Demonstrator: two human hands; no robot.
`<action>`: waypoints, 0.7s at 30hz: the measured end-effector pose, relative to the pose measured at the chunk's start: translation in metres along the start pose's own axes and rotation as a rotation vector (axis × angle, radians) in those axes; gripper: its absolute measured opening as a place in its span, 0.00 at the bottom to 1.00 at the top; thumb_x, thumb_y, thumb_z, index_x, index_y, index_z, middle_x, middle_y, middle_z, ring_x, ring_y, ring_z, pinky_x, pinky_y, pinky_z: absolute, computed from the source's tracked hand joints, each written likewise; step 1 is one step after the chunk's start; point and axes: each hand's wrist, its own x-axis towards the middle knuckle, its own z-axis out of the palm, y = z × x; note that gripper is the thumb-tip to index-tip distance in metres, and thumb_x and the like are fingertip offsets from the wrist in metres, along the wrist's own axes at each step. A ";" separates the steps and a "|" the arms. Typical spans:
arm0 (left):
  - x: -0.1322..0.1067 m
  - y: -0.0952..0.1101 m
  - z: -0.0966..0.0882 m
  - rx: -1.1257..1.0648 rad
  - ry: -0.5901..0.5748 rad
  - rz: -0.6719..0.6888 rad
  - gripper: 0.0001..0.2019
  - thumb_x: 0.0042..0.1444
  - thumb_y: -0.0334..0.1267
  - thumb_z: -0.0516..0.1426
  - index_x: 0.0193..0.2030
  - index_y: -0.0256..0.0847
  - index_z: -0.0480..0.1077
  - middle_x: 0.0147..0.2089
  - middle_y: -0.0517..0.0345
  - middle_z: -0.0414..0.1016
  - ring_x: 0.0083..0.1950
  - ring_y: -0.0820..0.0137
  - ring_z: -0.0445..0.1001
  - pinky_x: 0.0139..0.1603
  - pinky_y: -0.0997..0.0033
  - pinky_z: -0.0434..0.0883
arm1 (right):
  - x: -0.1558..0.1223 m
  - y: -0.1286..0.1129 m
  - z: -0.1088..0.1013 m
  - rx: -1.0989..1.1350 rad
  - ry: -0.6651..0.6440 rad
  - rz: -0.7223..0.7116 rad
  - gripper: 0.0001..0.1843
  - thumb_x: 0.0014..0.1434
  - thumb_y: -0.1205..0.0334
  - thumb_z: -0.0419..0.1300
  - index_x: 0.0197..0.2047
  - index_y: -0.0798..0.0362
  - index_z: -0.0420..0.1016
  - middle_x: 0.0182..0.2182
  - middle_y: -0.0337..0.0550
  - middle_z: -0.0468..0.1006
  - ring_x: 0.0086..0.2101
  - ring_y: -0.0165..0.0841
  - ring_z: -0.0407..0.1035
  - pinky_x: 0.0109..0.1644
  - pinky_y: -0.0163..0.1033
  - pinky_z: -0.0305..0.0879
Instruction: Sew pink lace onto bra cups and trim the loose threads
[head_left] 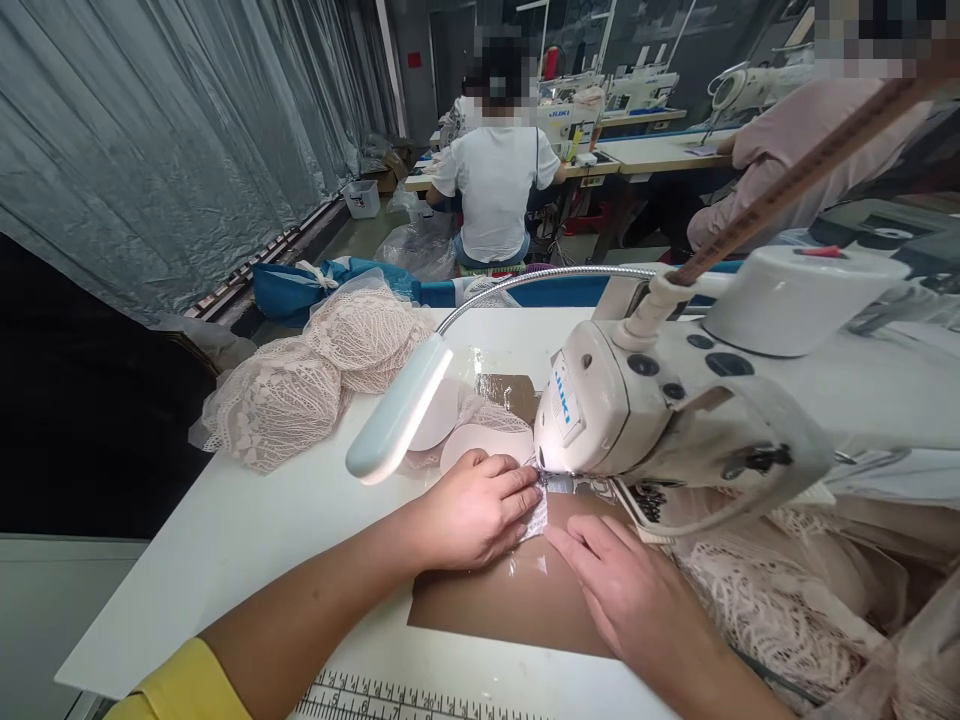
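Observation:
Beneath the head of a white sewing machine (592,410) lies a pale lace bra piece (535,520), with its smooth cups (487,440) spread behind the needle area. My left hand (480,510) is closed over the lace just left of the needle, fingers together and bent, thumb hidden. My right hand (622,575) rests on the brown plate (510,600), fingers fairly straight and the thumb apart from them. Its thumb tip reaches the right edge of the lace. The machine head hides the needle and part of the fabric.
Lace bra cups (277,405) are piled at the left back of the white table (225,560). A lit lamp (401,410) hangs low on a bendable neck. More lace (780,590) lies at right. A ruler strip (375,700) marks the front. Co-workers sit beyond.

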 end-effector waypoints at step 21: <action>0.003 -0.014 -0.001 0.046 0.029 -0.029 0.15 0.64 0.38 0.48 0.54 0.39 0.66 0.55 0.45 0.69 0.56 0.60 0.64 0.52 0.60 0.62 | 0.007 0.004 0.004 -0.108 0.039 0.096 0.25 0.56 0.76 0.47 0.48 0.51 0.78 0.38 0.46 0.79 0.23 0.29 0.69 0.25 0.34 0.62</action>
